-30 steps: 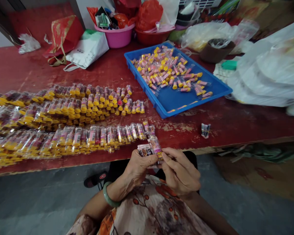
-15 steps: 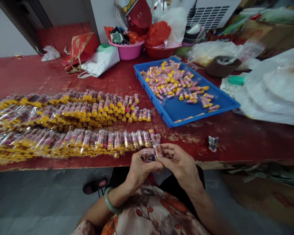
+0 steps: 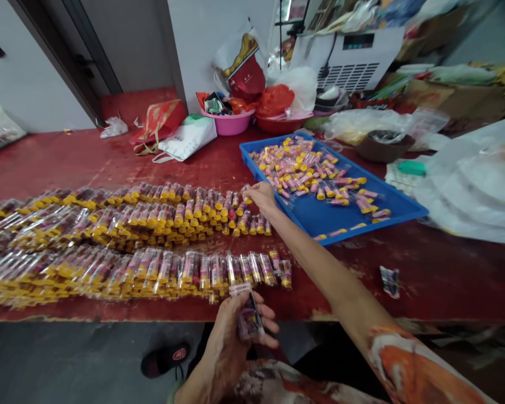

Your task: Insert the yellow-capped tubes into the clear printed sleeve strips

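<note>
Pinching a small clear tube (image 3: 246, 193) at the right end of the farthest row (image 3: 168, 191), your right hand (image 3: 261, 196) has its thumb and fingertips together on it. Its exact hold on the tube is partly hidden by your own fingers. That hand is just beside the left edge of the blue tray (image 3: 315, 216), and your bare forearm (image 3: 320, 261) slants across in front of the tray's near corner.

Your left hand (image 3: 227, 336) is at the near edge of the red tabletop (image 3: 446, 269), palm upward. Its thumb presses on the printed cards (image 3: 249, 320), while the other fingers curl out past them, a little apart from one another.

Between your hands, the middle row (image 3: 160, 216) and the near row (image 3: 185, 272) run off to your left, filled with printed tubes with yellow caps. One red cap (image 3: 232, 214) shows among them.

In the tray, pink-filled tubes (image 3: 303, 168) lie in a loose heap toward the far end. A small printed packet (image 3: 390, 281) sits by itself right of your forearm. Behind the rows are a white bag (image 3: 191, 137) and a pink basin (image 3: 235, 123).
</note>
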Available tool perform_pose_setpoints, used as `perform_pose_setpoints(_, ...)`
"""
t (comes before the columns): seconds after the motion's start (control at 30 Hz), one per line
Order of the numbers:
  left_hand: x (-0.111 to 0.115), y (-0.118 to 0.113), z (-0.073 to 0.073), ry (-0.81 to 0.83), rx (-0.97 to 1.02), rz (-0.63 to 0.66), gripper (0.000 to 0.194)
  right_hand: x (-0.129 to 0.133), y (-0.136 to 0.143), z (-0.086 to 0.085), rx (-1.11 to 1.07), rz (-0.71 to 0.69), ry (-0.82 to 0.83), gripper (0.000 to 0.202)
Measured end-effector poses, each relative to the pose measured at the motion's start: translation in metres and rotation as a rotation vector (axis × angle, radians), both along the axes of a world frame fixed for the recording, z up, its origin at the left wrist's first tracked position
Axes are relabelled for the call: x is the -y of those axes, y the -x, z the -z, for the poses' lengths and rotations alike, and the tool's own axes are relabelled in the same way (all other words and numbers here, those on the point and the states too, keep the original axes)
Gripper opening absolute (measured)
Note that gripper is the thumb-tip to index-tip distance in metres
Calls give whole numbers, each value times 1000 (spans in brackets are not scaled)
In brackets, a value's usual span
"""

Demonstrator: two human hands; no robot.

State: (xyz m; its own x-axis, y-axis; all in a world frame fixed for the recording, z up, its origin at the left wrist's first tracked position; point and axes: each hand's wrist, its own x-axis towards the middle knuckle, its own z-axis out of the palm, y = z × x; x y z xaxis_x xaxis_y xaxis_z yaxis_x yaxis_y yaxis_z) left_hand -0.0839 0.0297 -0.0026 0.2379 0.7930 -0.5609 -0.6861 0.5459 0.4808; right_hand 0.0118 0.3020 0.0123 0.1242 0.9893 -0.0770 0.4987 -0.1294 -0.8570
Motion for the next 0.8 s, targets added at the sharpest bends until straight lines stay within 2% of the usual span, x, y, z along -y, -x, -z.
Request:
perform_pose_setpoints(0.07,1,3,5,-26,35,40,30,-22,12,1,136,-9,28,32)
perform_pose_setpoints(0.13,0,6,7,-68,53,67,30,-31,20,4,257,-27,35,32)
perform_pose_setpoints(0.2,-2,8,4,-106,48,74,28,-31,20,8,362,-62,14,33)
perform_pose_setpoints(0.27,-4,10,-2,-116,-3,59,26,-26,8,11,459,-92,-34,32)
perform_pose_setpoints(0.33,-6,11,-9,-88,-77,30,26,-19,-19,11,553,-85,-90,33)
perform_pose_setpoints(0.4,-8,11,-12,-38,-137,-9,30,-15,-60,7,648,-23,-123,33)
perform_pose_setpoints(0.5,-13,6,-10,21,-184,-57,33,-17,-128,3,772,117,-85,31)
perform_pose_setpoints(0.57,-16,0,-6,37,-191,-71,36,-23,-163,5,823,141,-40,31)
perform_pose_setpoints(0.67,-20,-12,-2,27,-198,-66,38,-34,-187,15,861,67,-10,33)
perform_pose_setpoints(0.8,-23,-27,1,-10,-232,-90,37,-44,-186,26,878,-40,-1,36)
